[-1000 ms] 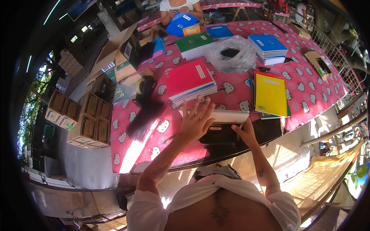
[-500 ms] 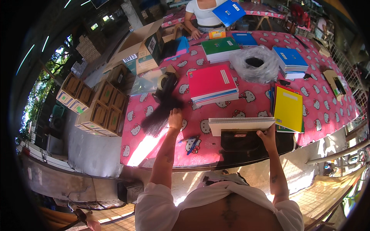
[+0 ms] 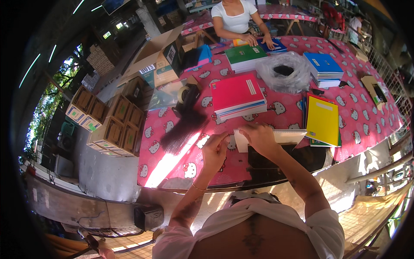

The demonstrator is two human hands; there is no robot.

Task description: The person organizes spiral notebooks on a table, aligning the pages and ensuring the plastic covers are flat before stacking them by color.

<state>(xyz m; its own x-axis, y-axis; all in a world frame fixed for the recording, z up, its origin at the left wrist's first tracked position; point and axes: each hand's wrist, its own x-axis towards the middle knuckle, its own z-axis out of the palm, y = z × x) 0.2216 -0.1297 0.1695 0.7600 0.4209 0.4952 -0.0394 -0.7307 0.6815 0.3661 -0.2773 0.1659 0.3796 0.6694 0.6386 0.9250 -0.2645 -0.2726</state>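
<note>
A white-paged notebook (image 3: 290, 137) stands on its long edge near the front of the table, a row of binding holes or coils along its top. My right hand (image 3: 261, 140) is closed over its left end, fingers bent across the top edge. Just left of that end, my left hand (image 3: 214, 152) is raised with its fingertips pinched together; whatever they hold is too small to make out. Behind the left hand lies a heap of black mesh-like strands (image 3: 183, 131). A black case (image 3: 269, 160) lies in front of the notebook, partly under my right forearm.
Beyond are stacks of pink (image 3: 235, 93), green (image 3: 246, 55), blue (image 3: 324, 64) and yellow (image 3: 322, 121) notebooks. A clear plastic roll (image 3: 297, 80), tape dispenser (image 3: 186, 95) and open carton (image 3: 166, 64) stand about. A co-worker (image 3: 235, 21) handles a blue notebook across the table.
My left hand has left the black strands and come right to the notebook's left end. My right hand has slid from its right end to its left. The co-worker has lowered a blue notebook.
</note>
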